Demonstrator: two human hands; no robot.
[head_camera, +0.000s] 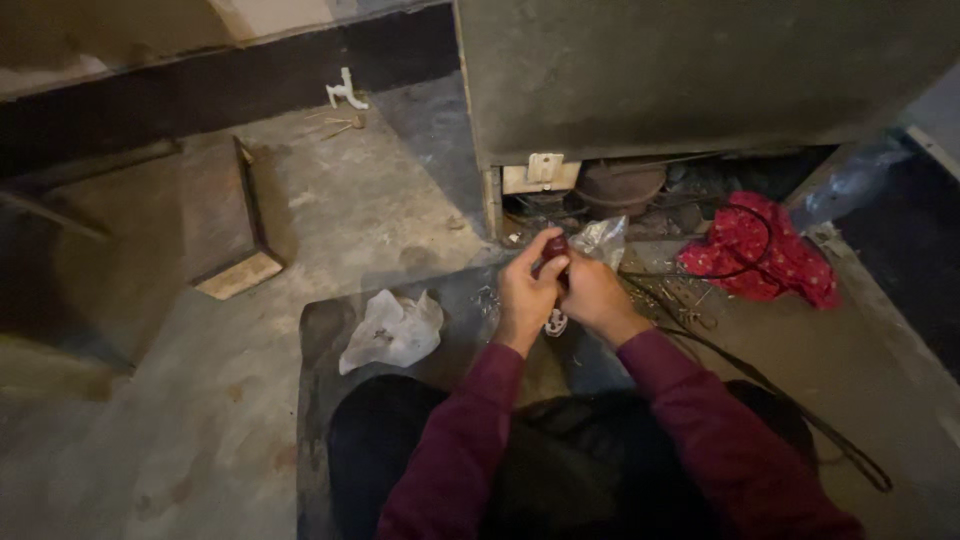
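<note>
Maroon sleeves led to both hands: left hand and right hand pinched tight around a small dark-red part, raised clear of the cluttered floor, near a red cloth.

You have one view only, from a camera worn on your head. It looks steeply down and forward over your lap to your left hand and right hand, close at frame centre. Beyond them it takes in the concrete floor and the open base of a grey cabinet.
</note>
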